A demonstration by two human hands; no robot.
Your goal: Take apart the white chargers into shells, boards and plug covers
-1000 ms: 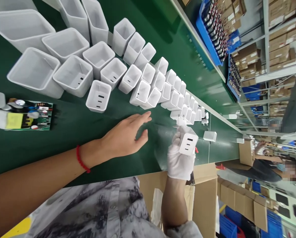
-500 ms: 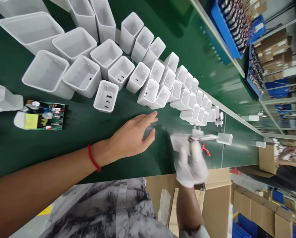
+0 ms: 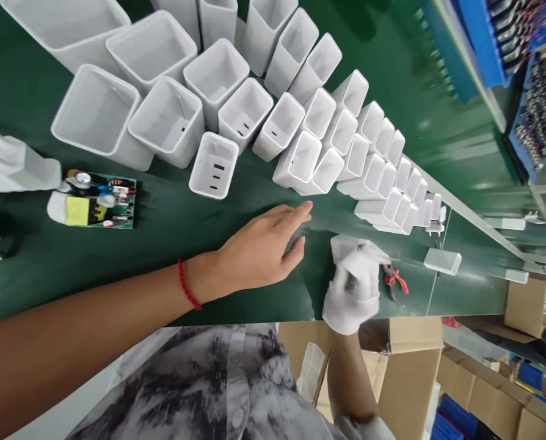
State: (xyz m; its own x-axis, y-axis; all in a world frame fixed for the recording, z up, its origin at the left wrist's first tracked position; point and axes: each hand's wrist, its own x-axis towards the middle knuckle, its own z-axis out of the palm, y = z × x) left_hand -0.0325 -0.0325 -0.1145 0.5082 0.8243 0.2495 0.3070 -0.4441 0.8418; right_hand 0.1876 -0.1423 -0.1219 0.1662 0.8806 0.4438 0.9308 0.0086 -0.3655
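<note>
White case [image 3: 342, 244], right of centre, seems gripped by gloved right hand [image 3: 353, 290], blurred. Bare left hand [image 3: 268, 247] at centre holds nothing, thumb parted from fingers. Boxes [image 3: 297, 162] on bench [image 3: 170, 226], upper frame, stand mouth-up, likely keeping insides reachable.

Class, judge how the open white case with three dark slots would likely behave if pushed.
The white case is probably stiff: its straight walls hold their shape. It looks light for its size, being hollow and open-topped. Its flat, squared sides suggest it would slide or tip rather than roll.
</note>
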